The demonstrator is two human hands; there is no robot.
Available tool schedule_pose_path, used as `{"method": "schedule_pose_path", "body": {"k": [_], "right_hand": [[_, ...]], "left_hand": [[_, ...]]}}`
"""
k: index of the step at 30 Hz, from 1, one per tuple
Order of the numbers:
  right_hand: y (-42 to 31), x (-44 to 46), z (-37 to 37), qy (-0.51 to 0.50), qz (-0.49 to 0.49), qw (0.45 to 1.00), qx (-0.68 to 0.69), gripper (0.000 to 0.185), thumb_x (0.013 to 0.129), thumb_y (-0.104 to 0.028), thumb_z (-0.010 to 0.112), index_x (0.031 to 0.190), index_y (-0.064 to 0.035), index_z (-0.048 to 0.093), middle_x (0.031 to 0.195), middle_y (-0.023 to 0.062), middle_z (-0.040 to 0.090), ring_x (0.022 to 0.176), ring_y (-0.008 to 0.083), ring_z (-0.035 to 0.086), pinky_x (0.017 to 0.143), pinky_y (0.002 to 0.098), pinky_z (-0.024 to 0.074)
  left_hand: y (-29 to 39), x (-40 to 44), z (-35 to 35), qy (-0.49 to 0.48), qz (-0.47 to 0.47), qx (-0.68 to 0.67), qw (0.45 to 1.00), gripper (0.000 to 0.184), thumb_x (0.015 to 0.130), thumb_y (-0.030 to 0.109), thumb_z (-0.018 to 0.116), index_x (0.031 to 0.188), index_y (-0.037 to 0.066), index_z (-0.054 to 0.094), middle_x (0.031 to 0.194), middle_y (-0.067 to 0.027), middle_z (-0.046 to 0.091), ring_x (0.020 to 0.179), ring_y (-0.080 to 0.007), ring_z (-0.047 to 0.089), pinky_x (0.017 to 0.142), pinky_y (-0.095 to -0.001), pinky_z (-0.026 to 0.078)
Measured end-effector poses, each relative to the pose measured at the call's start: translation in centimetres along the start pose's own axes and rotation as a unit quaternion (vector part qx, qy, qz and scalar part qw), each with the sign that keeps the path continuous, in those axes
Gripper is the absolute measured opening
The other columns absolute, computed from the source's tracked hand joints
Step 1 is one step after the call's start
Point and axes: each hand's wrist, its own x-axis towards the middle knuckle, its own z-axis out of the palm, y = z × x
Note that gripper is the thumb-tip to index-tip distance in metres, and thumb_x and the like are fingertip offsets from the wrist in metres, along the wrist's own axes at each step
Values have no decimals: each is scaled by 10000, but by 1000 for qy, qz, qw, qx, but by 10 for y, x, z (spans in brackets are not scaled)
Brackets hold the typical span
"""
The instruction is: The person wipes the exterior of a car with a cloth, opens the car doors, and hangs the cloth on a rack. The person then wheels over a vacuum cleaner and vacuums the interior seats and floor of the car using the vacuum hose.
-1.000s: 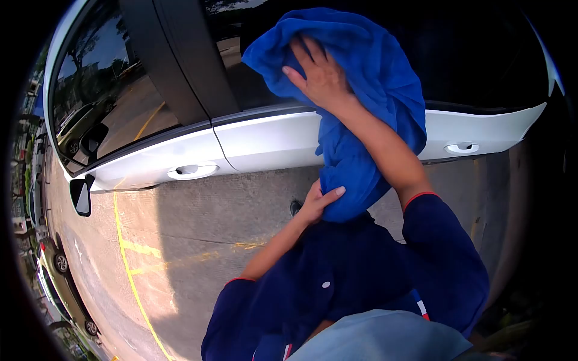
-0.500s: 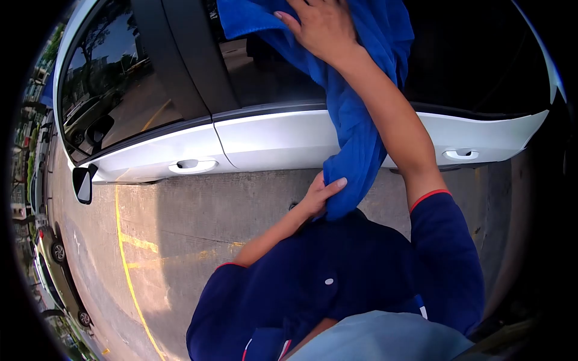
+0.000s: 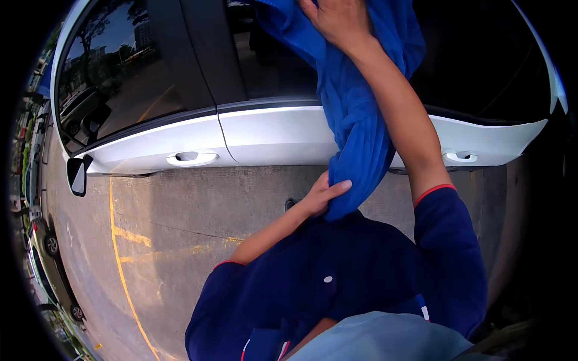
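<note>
A long blue cloth (image 3: pixel 355 114) hangs from the dark rear window of a white car (image 3: pixel 277 135) down to my body. My left hand (image 3: pixel 324 194) is closed around its lower end, thumb on top, in front of my shirt. Farther up, my right hand (image 3: pixel 342 21) lies flat on the cloth against the window glass; its thumb is spread, and the fingertips are cut off by the top edge of the view. The cloth is bunched between the two hands and spreads out wider under the right one.
Two door handles, one left (image 3: pixel 192 159) and one right (image 3: pixel 461 157), stick out from the car's side. A side mirror (image 3: pixel 77 175) juts out at the left. Yellow lines (image 3: pixel 123 277) mark the concrete ground, and another car (image 3: pixel 53 265) stands at the far left.
My right hand has moved up the window with the cloth, which is now stretched longer and narrower. My left hand has stayed closed on its lower end.
</note>
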Motion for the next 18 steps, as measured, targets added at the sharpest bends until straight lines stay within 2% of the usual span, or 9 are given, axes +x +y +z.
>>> {"method": "schedule_pose_path", "body": {"k": [1, 3, 5, 6, 8, 9, 11, 16, 18], "right_hand": [[-2, -32, 11, -126, 45, 991, 17, 320, 895, -272, 597, 1160, -96, 634, 1252, 97, 603, 1122, 314, 561, 969, 436, 436], [-27, -107, 13, -149, 17, 980, 132, 391, 870, -197, 623, 1257, -153, 586, 1421, 49, 469, 1288, 320, 428, 1087, 447, 322], [-23, -182, -15, -204, 6, 973, 110, 426, 890, -159, 612, 1311, -127, 551, 1416, 104, 471, 1327, 324, 403, 1136, 428, 267], [-23, -193, -39, -238, 228, 919, 214, 306, 903, -174, 600, 1205, -137, 636, 1298, 129, 578, 1209, 304, 537, 1061, 430, 383], [11, -229, -55, -159, 212, 934, 240, 239, 893, -176, 607, 1116, -115, 665, 1191, 145, 630, 1131, 322, 582, 997, 428, 437], [26, -224, -64, -131, 138, 980, 51, 228, 869, -208, 637, 1063, -93, 671, 1037, 138, 675, 938, 324, 654, 852, 402, 517], [21, -217, -75, -149, 135, 972, -122, 226, 828, -250, 689, 984, -88, 688, 895, 119, 690, 766, 296, 668, 704, 373, 542], [-11, -176, -31, -109, 101, 986, -78, 289, 774, -321, 762, 605, -128, 629, 544, 59, 604, 434, 223, 557, 464, 299, 430], [-11, -120, -5, 12, 68, 996, -49, 364, 792, -370, 750, 554, -149, 584, 492, 46, 565, 390, 173, 517, 424, 280, 377]], "left_hand": [[-1, -1, 0, -9, 0, -4, 1000, 611, 897, 293, 682, 1357, -15, 423, 1240, -105, 554, 1117, -156, 539, 961, -319, 445], [-12, 0, 1, -34, -28, 42, 998, 669, 888, 286, 683, 1391, -21, 367, 1299, -129, 514, 1179, -194, 512, 1003, -347, 422], [-21, -6, -1, -46, -49, 69, 995, 693, 880, 280, 687, 1403, -24, 348, 1317, -137, 503, 1204, -207, 501, 1022, -356, 412], [-24, -8, -2, -44, -51, 69, 995, 688, 878, 277, 692, 1398, -23, 357, 1307, -132, 511, 1198, -202, 504, 1019, -352, 413], [-26, -8, 0, -43, -71, 50, 995, 672, 874, 269, 699, 1385, -22, 375, 1285, -123, 529, 1184, -193, 513, 1014, -344, 414], [-21, -8, -1, -44, -92, 34, 994, 662, 873, 264, 702, 1378, -22, 385, 1275, -118, 539, 1175, -189, 519, 1012, -340, 415], [-16, -3, -2, -53, -105, 48, 992, 642, 873, 256, 704, 1366, -22, 401, 1256, -108, 554, 1156, -183, 531, 1006, -333, 417], [-14, -3, -8, -61, -80, 89, 991, 614, 873, 255, 706, 1346, -17, 425, 1239, -95, 563, 1130, -174, 537, 992, -321, 422], [-8, 1, -15, -61, -83, 83, 991, 623, 871, 259, 708, 1351, -13, 419, 1248, -96, 556, 1133, -175, 534, 993, -324, 421]]}}
